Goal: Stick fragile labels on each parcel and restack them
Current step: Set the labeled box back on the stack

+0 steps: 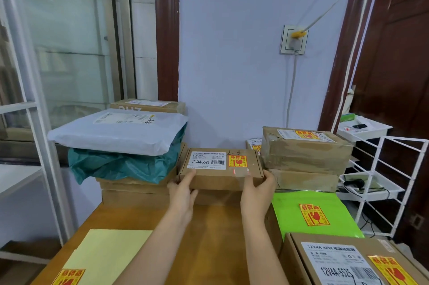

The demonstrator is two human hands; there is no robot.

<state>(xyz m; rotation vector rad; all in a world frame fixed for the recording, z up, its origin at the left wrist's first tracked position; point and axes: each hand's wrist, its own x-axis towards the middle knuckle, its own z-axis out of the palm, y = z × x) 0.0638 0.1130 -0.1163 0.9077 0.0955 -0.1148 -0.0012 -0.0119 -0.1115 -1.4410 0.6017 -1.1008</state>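
At the bottom right of the frame a cardboard box (348, 261) already carries a yellow-and-red fragile label (392, 270). At bottom left a pale yellow backing sheet (104, 254) lies on the wooden table (209, 238), with one unused sticker (68, 276) at its lower edge. Further up on the right, a green mailer (325, 205) shows its own label too.

In the middle of the frame both hands hold a small flat box (221, 168), already labelled beside its white product tag. The left hand (183, 194) grips the near left corner, thumb on top and fingers curled beneath; the right hand (257, 192) clasps the near right corner the same way. The box sits low, between two stacks at the wall; whether it rests on the brown box under it I cannot tell.

Beyond, the right stack (304, 157) has a label on its top parcel. The left stack, topped by a white poly bag (120, 134) over a teal bag (120, 166), shows no fragile label, so those likely remain.
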